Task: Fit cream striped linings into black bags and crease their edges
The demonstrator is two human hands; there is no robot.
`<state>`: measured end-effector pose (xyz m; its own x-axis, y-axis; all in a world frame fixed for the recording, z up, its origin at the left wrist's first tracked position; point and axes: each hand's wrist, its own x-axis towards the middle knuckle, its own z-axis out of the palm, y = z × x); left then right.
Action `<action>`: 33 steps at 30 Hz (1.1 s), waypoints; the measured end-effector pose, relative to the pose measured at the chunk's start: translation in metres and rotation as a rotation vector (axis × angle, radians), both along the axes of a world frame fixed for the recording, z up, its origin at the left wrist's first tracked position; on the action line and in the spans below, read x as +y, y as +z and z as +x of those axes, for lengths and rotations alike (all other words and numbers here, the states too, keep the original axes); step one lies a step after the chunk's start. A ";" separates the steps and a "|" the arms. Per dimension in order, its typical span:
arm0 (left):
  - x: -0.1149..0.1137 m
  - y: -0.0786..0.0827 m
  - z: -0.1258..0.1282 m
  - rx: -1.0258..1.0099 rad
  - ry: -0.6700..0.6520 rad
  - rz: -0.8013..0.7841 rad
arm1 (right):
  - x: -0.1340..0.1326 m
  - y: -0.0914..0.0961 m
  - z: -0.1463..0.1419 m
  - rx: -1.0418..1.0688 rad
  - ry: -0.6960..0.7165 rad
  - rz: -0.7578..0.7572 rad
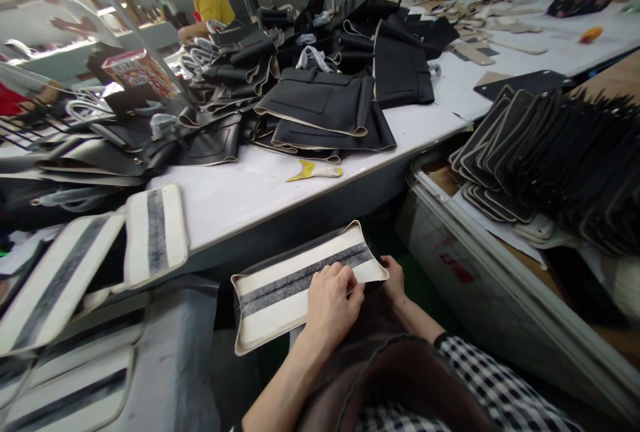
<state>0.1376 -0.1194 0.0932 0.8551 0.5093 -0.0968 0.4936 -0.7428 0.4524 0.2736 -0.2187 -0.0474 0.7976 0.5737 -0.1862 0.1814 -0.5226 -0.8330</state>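
Note:
A cream bag panel [280, 315] with a dark grey stripe along its middle is held over my lap, its corners turned up and black material showing along its far side. My left hand [333, 299] lies across its near right part, fingers curled in against the panel and its near edge. At the right end, my right hand [394, 279] grips the corner, with its fingers partly hidden behind it. A brown apron [390, 379] covers my lap below the hands.
Similar striped panels [157, 235] lie at left. Black bag pieces [315, 99] heap on the white table [225, 202], near a yellow-and-white tool [315, 171]. Dark flat pieces [550, 159] stand packed at right. A person in yellow [213, 2] works behind.

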 end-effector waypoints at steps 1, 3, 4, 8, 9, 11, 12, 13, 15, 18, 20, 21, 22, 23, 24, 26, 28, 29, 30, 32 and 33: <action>0.000 0.000 0.000 -0.001 0.000 0.006 | -0.012 0.007 -0.004 -0.026 -0.056 0.008; -0.001 -0.001 -0.001 -0.007 -0.002 0.015 | -0.040 0.027 -0.017 -0.093 -0.130 0.053; -0.001 -0.001 -0.001 -0.012 -0.004 0.020 | -0.053 0.039 -0.027 -0.141 -0.126 0.092; -0.002 -0.002 -0.002 -0.023 -0.014 0.042 | -0.079 0.077 -0.061 -0.551 0.184 0.346; -0.002 -0.003 -0.002 -0.024 -0.016 0.049 | -0.077 0.081 -0.067 -0.648 0.263 0.376; -0.002 -0.003 -0.001 -0.023 -0.020 0.062 | -0.065 0.081 -0.072 -0.784 0.334 0.365; -0.002 -0.003 -0.002 -0.022 -0.020 0.067 | -0.059 0.078 -0.072 -0.839 0.342 0.339; -0.002 -0.003 -0.003 -0.023 -0.022 0.069 | -0.053 0.074 -0.071 -0.887 0.343 0.311; -0.003 -0.001 -0.008 -0.036 -0.043 0.063 | -0.047 0.067 -0.068 -0.968 0.359 0.257; -0.002 0.004 -0.026 -0.069 -0.071 0.063 | -0.047 0.062 -0.066 -1.042 0.409 0.189; 0.000 0.008 -0.042 -0.062 -0.052 0.091 | -0.050 0.063 -0.067 -1.057 0.427 0.148; 0.002 0.009 -0.049 -0.047 -0.037 0.102 | -0.050 0.063 -0.068 -1.059 0.432 0.131; 0.003 0.009 -0.056 -0.029 -0.028 0.107 | -0.050 0.064 -0.070 -1.061 0.433 0.119; 0.005 0.009 -0.060 -0.013 -0.022 0.106 | -0.048 0.065 -0.071 -1.064 0.429 0.110; 0.007 0.008 -0.063 -0.002 -0.018 0.104 | -0.047 0.065 -0.073 -1.068 0.421 0.107; 0.009 0.005 -0.064 0.008 -0.003 0.108 | -0.043 0.065 -0.077 -1.072 0.405 0.110; 0.010 0.003 -0.061 0.009 0.014 0.120 | -0.038 0.064 -0.082 -1.058 0.391 0.115; 0.011 0.002 -0.059 0.010 0.020 0.124 | -0.036 0.064 -0.085 -1.049 0.387 0.118; 0.011 0.001 -0.057 0.011 0.023 0.129 | -0.034 0.063 -0.088 -1.043 0.385 0.122; 0.011 0.000 -0.055 0.009 0.023 0.131 | -0.029 0.064 -0.094 -1.044 0.387 0.136; 0.011 -0.001 -0.055 -0.002 0.029 0.121 | -0.027 0.064 -0.097 -1.056 0.390 0.148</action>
<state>0.0822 -0.1080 0.0925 0.8401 0.5415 -0.0317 0.5147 -0.7774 0.3614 0.1770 -0.2454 0.0167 0.2782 0.7777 0.5638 0.9584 -0.1861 -0.2162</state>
